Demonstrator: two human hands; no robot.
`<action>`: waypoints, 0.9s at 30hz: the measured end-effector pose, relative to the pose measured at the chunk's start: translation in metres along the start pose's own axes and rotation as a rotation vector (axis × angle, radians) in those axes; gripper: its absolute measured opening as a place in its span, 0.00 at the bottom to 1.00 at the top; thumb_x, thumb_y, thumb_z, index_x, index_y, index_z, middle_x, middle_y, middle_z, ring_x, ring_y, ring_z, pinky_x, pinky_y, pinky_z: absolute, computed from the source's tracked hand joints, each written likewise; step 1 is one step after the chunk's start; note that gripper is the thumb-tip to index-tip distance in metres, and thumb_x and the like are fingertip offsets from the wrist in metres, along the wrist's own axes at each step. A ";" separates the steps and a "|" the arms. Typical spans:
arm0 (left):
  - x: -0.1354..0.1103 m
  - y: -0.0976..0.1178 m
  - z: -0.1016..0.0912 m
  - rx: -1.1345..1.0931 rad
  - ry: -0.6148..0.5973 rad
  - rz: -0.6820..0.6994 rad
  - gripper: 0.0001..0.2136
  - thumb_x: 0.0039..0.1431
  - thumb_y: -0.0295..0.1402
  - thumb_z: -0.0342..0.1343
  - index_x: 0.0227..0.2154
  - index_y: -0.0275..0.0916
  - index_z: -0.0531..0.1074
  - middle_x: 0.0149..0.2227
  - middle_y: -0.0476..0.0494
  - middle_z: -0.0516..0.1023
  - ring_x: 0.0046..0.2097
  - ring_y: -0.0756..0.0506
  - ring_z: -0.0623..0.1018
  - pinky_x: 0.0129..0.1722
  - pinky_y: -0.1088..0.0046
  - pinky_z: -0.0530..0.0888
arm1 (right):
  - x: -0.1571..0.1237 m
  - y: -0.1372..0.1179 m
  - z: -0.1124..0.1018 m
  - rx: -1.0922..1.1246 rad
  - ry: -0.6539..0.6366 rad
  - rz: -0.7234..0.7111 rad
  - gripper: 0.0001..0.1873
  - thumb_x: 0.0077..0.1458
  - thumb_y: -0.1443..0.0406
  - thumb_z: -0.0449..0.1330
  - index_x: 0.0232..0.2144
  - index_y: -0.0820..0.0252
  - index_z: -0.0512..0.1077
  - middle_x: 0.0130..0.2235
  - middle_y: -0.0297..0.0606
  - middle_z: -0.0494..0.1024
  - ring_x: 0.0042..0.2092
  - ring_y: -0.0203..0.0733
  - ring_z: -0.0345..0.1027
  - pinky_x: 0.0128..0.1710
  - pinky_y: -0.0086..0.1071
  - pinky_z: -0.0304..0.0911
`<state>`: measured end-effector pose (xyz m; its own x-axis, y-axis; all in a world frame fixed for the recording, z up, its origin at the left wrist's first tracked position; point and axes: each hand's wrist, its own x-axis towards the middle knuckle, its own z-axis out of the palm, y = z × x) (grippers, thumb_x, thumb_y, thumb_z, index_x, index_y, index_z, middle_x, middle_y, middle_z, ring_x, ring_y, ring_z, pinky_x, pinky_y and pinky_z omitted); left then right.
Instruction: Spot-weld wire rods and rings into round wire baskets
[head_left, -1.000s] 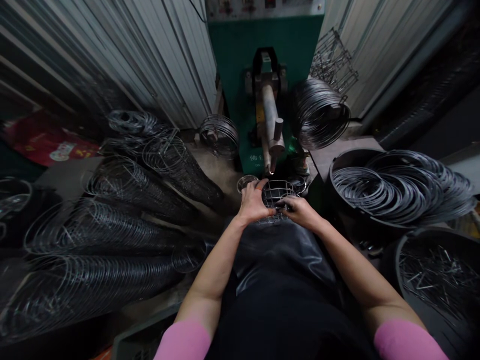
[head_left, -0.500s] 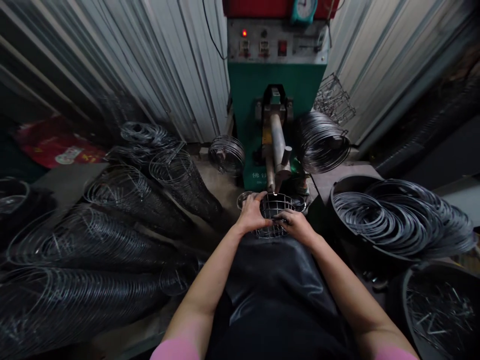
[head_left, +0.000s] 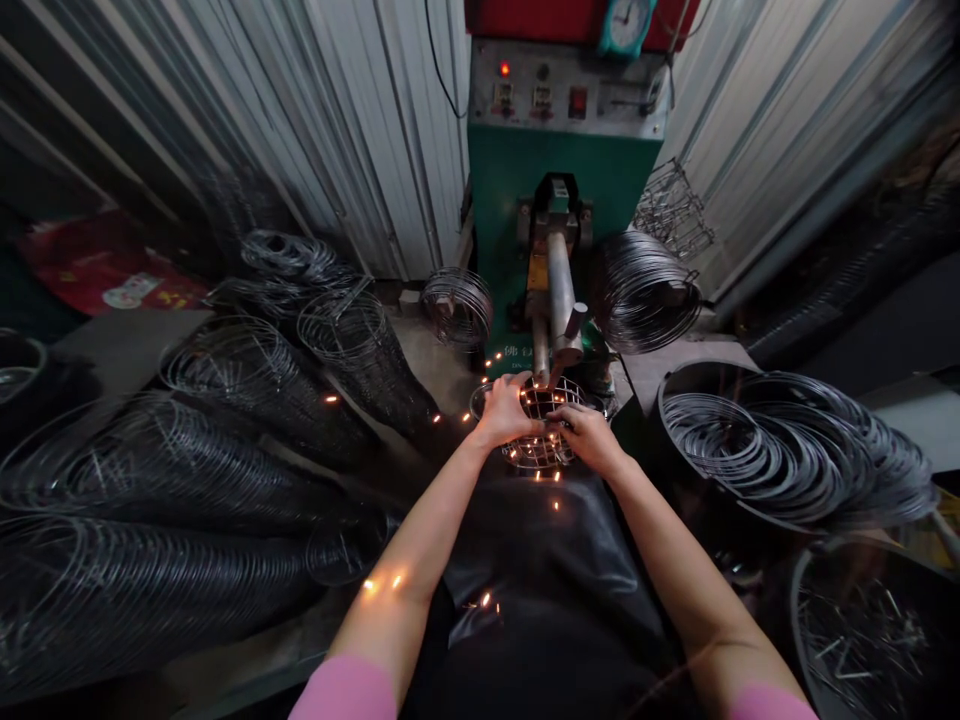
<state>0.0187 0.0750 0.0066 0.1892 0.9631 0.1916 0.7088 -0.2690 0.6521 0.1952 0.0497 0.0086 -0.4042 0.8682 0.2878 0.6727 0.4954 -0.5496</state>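
Observation:
A round wire basket (head_left: 541, 458) sits just above my apron-covered lap, its grid of wires under the tip of a green spot welder (head_left: 562, 270). My left hand (head_left: 506, 412) is closed around the basket's left side, thumb pointing inward. On the other side, my right hand (head_left: 589, 435) pinches the wire near the basket's middle. The fingertips of both hands are close together. Orange sparks fly off the spot where the welder's electrodes meet the wire, over my left forearm and the black apron (head_left: 555, 580).
Tall stacks of wire rings (head_left: 187, 570) fill the left side. At right stand a black tub of wire rings (head_left: 750, 450) and a bin of short wire pieces (head_left: 862, 630). Wire coils (head_left: 645, 290) hang beside the machine.
Sparks have burst from the welding point and scattered leftward and down. Both hands keep their hold on the basket, and the view has shifted slightly.

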 end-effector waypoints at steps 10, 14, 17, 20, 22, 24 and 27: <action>0.016 -0.001 0.000 0.045 -0.013 -0.095 0.44 0.30 0.41 0.68 0.55 0.43 0.58 0.51 0.40 0.63 0.54 0.37 0.64 0.52 0.60 0.64 | -0.017 -0.003 -0.002 0.130 0.318 0.192 0.18 0.48 0.62 0.60 0.44 0.57 0.69 0.44 0.43 0.74 0.44 0.47 0.68 0.43 0.39 0.64; 0.017 0.001 -0.002 0.078 0.013 -0.092 0.44 0.30 0.40 0.69 0.56 0.43 0.57 0.53 0.40 0.62 0.56 0.37 0.62 0.53 0.59 0.63 | -0.070 0.013 0.022 0.425 0.338 0.542 0.17 0.50 0.55 0.55 0.38 0.61 0.68 0.31 0.40 0.75 0.31 0.43 0.69 0.31 0.36 0.66; 0.024 0.000 -0.003 0.070 0.012 -0.110 0.44 0.31 0.40 0.68 0.55 0.43 0.57 0.53 0.39 0.62 0.56 0.37 0.62 0.52 0.58 0.63 | -0.112 0.029 0.053 0.468 0.339 0.628 0.18 0.52 0.54 0.50 0.37 0.60 0.68 0.32 0.42 0.76 0.32 0.44 0.70 0.32 0.37 0.66; 0.033 -0.003 -0.003 0.055 0.000 -0.131 0.43 0.31 0.41 0.68 0.55 0.42 0.58 0.53 0.38 0.62 0.56 0.36 0.62 0.52 0.58 0.62 | -0.145 0.040 0.079 0.385 0.379 0.595 0.19 0.50 0.54 0.52 0.39 0.59 0.68 0.40 0.45 0.75 0.42 0.47 0.70 0.42 0.41 0.64; 0.038 -0.004 -0.002 0.044 0.000 -0.143 0.43 0.31 0.41 0.68 0.55 0.42 0.58 0.53 0.38 0.62 0.56 0.36 0.62 0.52 0.58 0.62 | -0.155 0.044 0.086 0.372 0.398 0.608 0.18 0.50 0.53 0.52 0.39 0.59 0.67 0.39 0.45 0.75 0.42 0.46 0.70 0.43 0.41 0.64; 0.040 -0.005 -0.001 0.034 0.004 -0.148 0.43 0.31 0.41 0.68 0.55 0.42 0.58 0.53 0.38 0.62 0.56 0.37 0.62 0.52 0.58 0.62 | -0.158 0.047 0.086 0.413 0.457 0.649 0.17 0.50 0.53 0.53 0.38 0.58 0.66 0.37 0.43 0.75 0.39 0.44 0.70 0.41 0.40 0.65; 0.043 -0.006 0.001 0.021 -0.002 -0.131 0.43 0.30 0.41 0.68 0.55 0.42 0.59 0.53 0.37 0.62 0.56 0.36 0.62 0.51 0.58 0.63 | -0.152 0.055 0.080 0.658 0.612 0.779 0.15 0.48 0.55 0.57 0.36 0.58 0.66 0.32 0.37 0.75 0.32 0.39 0.69 0.32 0.35 0.67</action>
<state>0.0230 0.1183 0.0103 0.0952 0.9900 0.1044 0.7415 -0.1405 0.6561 0.2439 -0.0578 -0.1282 0.4562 0.8869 -0.0732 0.0866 -0.1261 -0.9882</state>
